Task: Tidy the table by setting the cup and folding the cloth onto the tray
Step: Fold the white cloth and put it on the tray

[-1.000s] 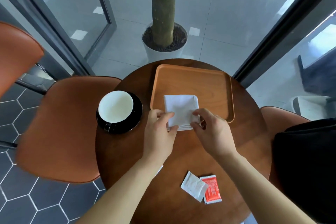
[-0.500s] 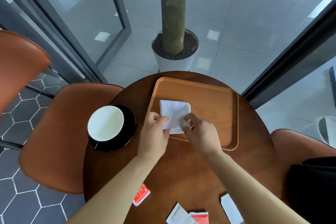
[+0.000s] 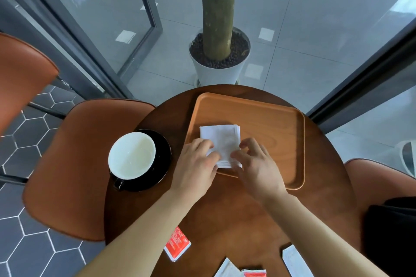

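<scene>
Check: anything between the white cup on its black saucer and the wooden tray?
Head view: only bare round brown table between cup and tray.

Setting: you are seated in what looks like a café. Evidence: a small round wooden table (image 3: 225,220); orange-brown moulded chairs (image 3: 74,168) around it; a wooden serving tray (image 3: 270,119); sachets, probably sugar (image 3: 177,246); a cup on a black saucer (image 3: 162,153); hexagonal floor tiles (image 3: 22,236); glass partitions; a potted tree trunk (image 3: 217,7).
</scene>
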A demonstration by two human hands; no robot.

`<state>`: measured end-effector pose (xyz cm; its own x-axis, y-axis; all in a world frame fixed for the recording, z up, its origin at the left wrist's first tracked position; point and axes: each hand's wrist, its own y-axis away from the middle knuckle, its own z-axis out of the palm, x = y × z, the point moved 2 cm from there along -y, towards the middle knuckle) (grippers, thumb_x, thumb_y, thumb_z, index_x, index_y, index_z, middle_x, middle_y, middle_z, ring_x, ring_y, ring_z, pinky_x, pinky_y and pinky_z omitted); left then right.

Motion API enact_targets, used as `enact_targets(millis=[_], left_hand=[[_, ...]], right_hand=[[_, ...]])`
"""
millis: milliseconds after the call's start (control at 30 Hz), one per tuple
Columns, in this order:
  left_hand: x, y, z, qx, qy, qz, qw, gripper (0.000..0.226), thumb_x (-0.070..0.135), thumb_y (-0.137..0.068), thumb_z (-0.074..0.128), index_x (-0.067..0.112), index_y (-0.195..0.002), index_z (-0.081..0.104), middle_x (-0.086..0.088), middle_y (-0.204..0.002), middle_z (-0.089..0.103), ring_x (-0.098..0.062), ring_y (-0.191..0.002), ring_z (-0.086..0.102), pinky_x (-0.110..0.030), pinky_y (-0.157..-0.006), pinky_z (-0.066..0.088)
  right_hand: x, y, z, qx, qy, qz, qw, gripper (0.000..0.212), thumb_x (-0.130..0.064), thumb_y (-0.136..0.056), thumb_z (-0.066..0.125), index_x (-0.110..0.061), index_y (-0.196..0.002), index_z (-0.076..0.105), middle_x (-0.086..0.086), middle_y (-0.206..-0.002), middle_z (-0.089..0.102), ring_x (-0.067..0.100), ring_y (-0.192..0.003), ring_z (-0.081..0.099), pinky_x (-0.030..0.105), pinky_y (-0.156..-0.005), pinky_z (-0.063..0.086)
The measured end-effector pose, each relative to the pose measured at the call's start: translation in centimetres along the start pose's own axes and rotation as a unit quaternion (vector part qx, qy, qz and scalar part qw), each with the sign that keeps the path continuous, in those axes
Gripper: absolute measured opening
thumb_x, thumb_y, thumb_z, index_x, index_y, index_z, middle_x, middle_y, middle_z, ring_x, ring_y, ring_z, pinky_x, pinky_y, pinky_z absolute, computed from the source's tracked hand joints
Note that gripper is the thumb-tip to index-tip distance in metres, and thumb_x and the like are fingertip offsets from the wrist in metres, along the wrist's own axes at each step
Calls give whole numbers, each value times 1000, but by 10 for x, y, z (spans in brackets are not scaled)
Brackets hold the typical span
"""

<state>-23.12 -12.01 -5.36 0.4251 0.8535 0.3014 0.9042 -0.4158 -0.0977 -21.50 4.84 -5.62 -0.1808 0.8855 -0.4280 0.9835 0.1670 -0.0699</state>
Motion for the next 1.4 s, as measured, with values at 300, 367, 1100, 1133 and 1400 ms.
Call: enact_targets(millis=[300, 367, 1100, 1133, 1400], left_hand=[[-6, -14, -2, -9, -12, 29, 999, 11, 9, -77, 77, 11, -87, 71, -7, -94, 65, -26, -94, 63, -40, -86, 53], [-7, -19, -2, -4, -20, 25, 999, 10, 7, -78, 76, 10, -87, 71, -8, -94, 66, -27, -93, 64, -40, -89, 53], [-30, -70, -7, -40, -36, 0, 999, 22, 7, -75, 84, 8, -95, 76, -13, -109, 71, -30, -108, 69, -38, -85, 58], [-30, -71, -7, -42, -36, -2, 998, 23, 6, -74, 84, 7, -96, 76, -14, -110, 72, -31, -111, 68, -39, -86, 58], [-31, -73, -6, -52, -36, -9, 998, 27, 5, -74, 85, 6, -99, 76, -17, -116, 71, -34, -117, 65, -42, -89, 56]], right_hand=[[-4, -15, 3, -53, 7, 17, 998, 14, 2, -81, 68, -7, -92, 66, 11, -107, 53, 31, -76, 57, 41, -56, 52], [-5, -21, 2, -51, 13, 27, 998, 11, 0, -83, 67, -6, -92, 66, 11, -107, 52, 32, -72, 56, 40, -56, 51], [-8, -71, 13, -25, 8, 79, 997, 9, 1, -82, 70, -4, -90, 68, 14, -112, 52, 35, -64, 58, 28, -52, 36], [-8, -71, 13, -22, 6, 80, 997, 8, 0, -83, 70, -5, -90, 68, 14, -112, 51, 35, -65, 58, 28, -53, 37], [-6, -75, 15, -12, 0, 97, 995, 10, -2, -83, 69, -7, -93, 69, 10, -114, 50, 34, -68, 58, 29, -54, 40]])
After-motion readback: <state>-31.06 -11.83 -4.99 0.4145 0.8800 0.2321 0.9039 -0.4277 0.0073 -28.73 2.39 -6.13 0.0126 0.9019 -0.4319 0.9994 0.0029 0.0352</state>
